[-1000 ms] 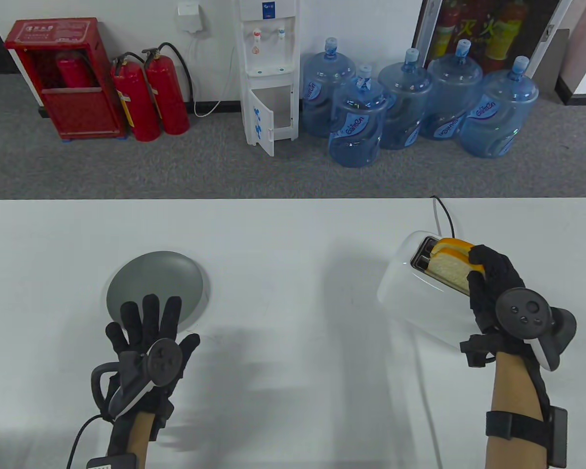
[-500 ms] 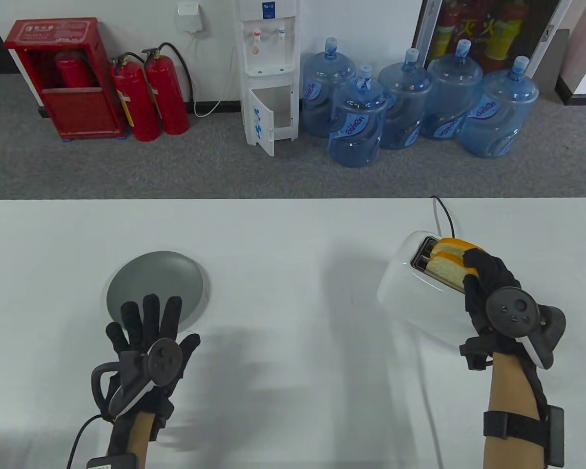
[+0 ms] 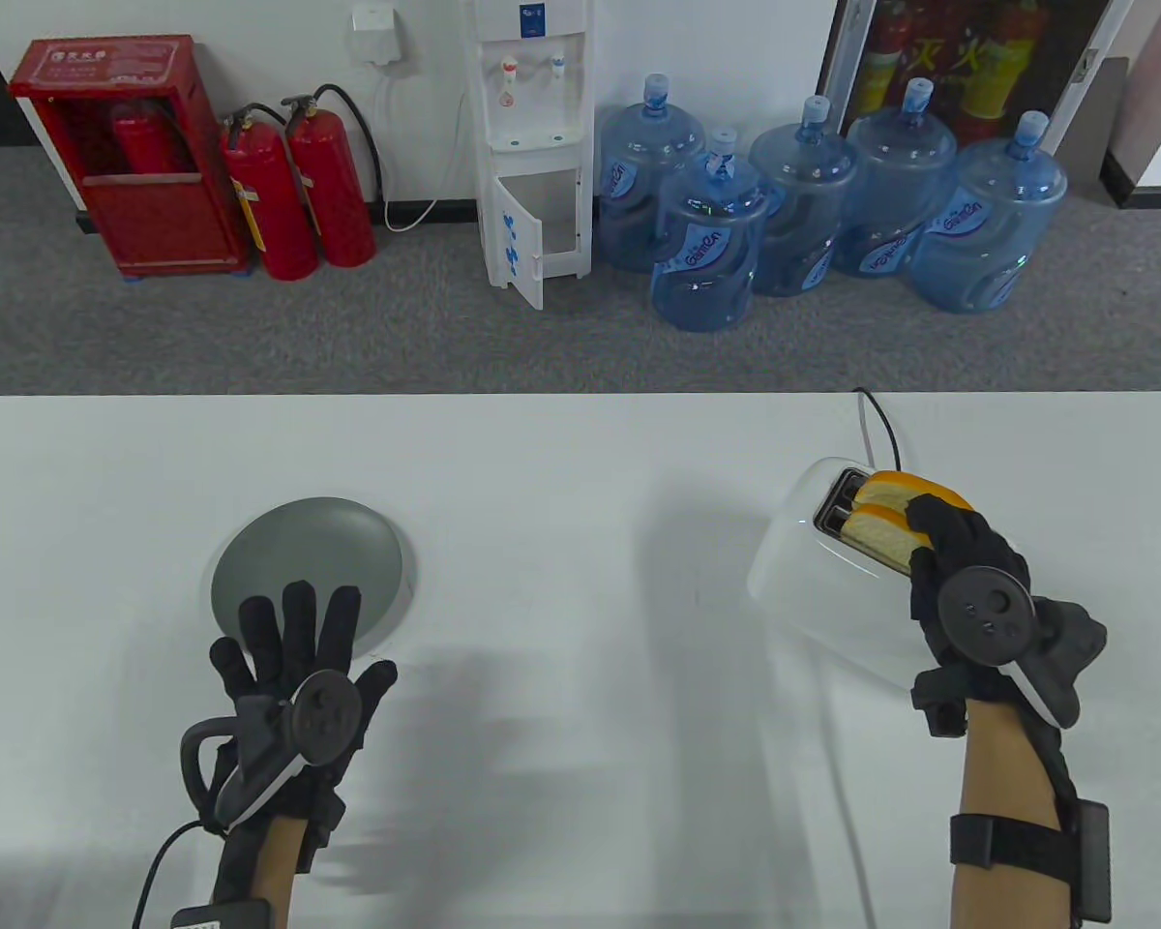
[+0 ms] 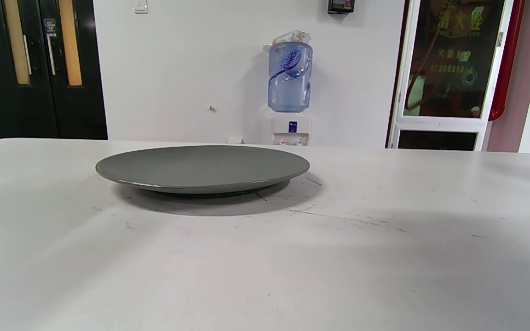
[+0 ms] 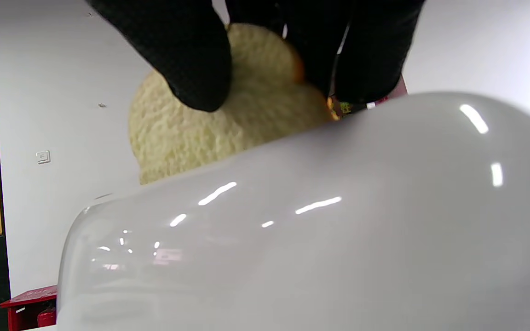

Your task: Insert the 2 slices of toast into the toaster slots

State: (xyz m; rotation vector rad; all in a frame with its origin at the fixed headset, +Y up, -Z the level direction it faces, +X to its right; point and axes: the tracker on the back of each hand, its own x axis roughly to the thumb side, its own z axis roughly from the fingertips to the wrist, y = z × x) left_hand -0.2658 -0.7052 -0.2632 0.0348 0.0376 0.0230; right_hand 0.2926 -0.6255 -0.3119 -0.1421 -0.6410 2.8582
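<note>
A white toaster (image 3: 813, 571) stands at the table's right, its glossy side (image 5: 338, 220) filling the right wrist view. Two slices of toast stick up out of its slots: the far slice (image 3: 892, 486) and the near slice (image 3: 880, 538). My right hand (image 3: 938, 552) pinches the near slice (image 5: 210, 133) from above, thumb (image 5: 187, 59) on its pale face, other fingers behind it. My left hand (image 3: 290, 644) lies flat on the table with fingers spread, just in front of the grey plate (image 3: 308, 567), holding nothing.
The grey plate (image 4: 203, 166) has nothing on it. The toaster's black cord (image 3: 876, 426) runs off the far table edge. Beyond the table stand water bottles (image 3: 706, 242), a dispenser (image 3: 532, 145) and red extinguishers (image 3: 295, 184).
My right hand has sunk lower and slightly left with the near slice, which now stands deeper in its slot. The left hand has not moved.
</note>
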